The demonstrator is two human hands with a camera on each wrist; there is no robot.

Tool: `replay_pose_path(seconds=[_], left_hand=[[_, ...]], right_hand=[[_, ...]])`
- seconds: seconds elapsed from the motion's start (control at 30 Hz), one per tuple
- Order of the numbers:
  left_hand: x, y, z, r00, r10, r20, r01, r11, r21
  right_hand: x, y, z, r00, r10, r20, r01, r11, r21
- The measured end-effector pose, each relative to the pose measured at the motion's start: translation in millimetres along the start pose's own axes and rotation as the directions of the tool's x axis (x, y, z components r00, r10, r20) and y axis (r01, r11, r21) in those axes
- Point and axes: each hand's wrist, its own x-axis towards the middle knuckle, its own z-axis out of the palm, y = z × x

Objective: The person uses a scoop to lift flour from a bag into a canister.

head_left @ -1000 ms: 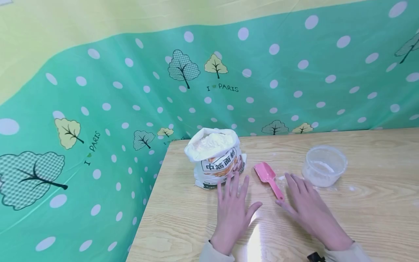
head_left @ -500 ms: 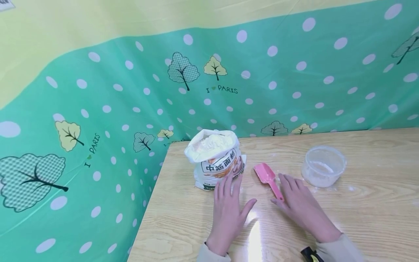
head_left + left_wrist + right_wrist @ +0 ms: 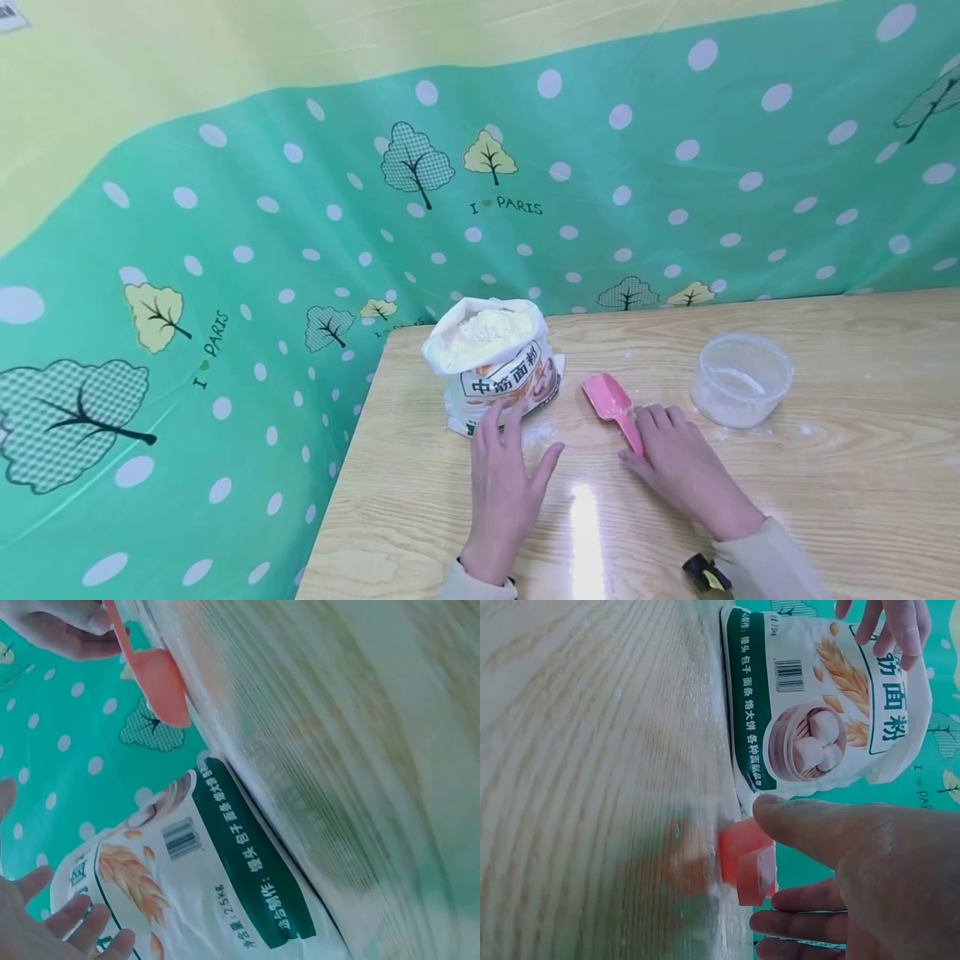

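A white flour bag (image 3: 487, 362), its top rolled open and flour showing inside, stands near the back left of the table. Close to its front is my left hand (image 3: 504, 492), fingers spread and slightly bent, holding nothing; whether the fingertips touch the bag I cannot tell. A pink scoop (image 3: 609, 398) lies to the bag's right, handle towards me. My right hand (image 3: 686, 467) is at that handle, with the thumb (image 3: 802, 825) on one side and the fingers (image 3: 802, 921) on the other. In the right wrist view the thumb stands apart from the handle.
A clear round plastic tub (image 3: 742, 382) with some white powder in it stands right of the scoop. Traces of powder lie on the wooden table (image 3: 862, 467). A green patterned cloth (image 3: 337, 150) hangs behind and to the left.
My right hand has moved left to the scoop's handle. My left hand has drawn left and slightly back, its fingers bending a little. Bag, scoop and tub stay in place.
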Motion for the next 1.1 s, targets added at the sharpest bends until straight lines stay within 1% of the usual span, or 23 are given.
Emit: replay_pose_path(seconds=[0.17,0.37,0.57,0.73,0.83,0.93,1.1], left_hand=[[2.7,-6.3,-5.2,0.998,-0.038,-0.040,0.037,0.999,-0.034],[4.8,-16.9,-10.3,0.994,-0.077,-0.079,0.072,0.996,-0.061],[5.8,-29.3,-11.8,0.983,-0.137,-0.124,0.124,0.986,-0.111],[10.1,-39.3,-12.4,0.977,-0.151,-0.154,0.136,0.985,-0.103],[12.3,-43.7,-12.6,0.975,-0.155,-0.159,0.139,0.985,-0.107],[14.7,-47.7,-12.5,0.972,-0.181,-0.150,0.163,0.978,-0.129],[19.8,-54.2,-11.5,0.963,-0.237,-0.128,0.212,0.959,-0.186]], right_hand=[[3.1,-1.2,3.4,1.000,0.025,0.002,-0.025,0.999,-0.032],[7.4,-0.2,7.2,0.999,0.052,-0.002,-0.052,0.998,-0.045],[7.5,2.4,9.6,0.998,0.062,-0.009,-0.063,0.998,-0.031],[9.1,4.2,11.5,0.998,0.065,-0.023,-0.065,0.998,-0.007],[10.3,4.7,12.4,0.998,0.063,-0.027,-0.063,0.998,-0.001],[11.5,4.5,12.7,0.997,0.067,-0.033,-0.067,0.998,0.005],[13.1,4.2,13.1,0.996,0.068,-0.055,-0.067,0.997,0.030]])
